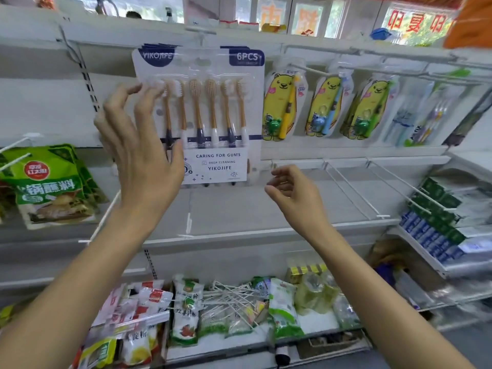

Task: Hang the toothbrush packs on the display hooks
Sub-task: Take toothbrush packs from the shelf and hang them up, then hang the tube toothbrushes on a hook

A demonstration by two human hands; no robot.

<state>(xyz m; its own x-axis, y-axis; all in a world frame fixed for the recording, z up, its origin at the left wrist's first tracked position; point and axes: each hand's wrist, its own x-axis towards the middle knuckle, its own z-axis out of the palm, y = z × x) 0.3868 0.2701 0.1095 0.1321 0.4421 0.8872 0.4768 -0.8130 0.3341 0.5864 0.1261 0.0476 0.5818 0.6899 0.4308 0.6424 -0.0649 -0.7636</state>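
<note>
On the white shop shelves (239, 209) I see the toothbrush pack (213, 113) hanging from the top rail hook (200, 35), my left hand (138, 145) spread wide touching its left edge, my right hand (295, 190) loose and holding nothing below its bottom right corner.

both arms reach forward; the left hand (138, 145) is raised with fingers (117, 102) spread, the right hand (295, 194) lower, loosely curled.

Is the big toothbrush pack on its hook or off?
On. The pack hangs from the top hook; the left hand only touches it.
</note>
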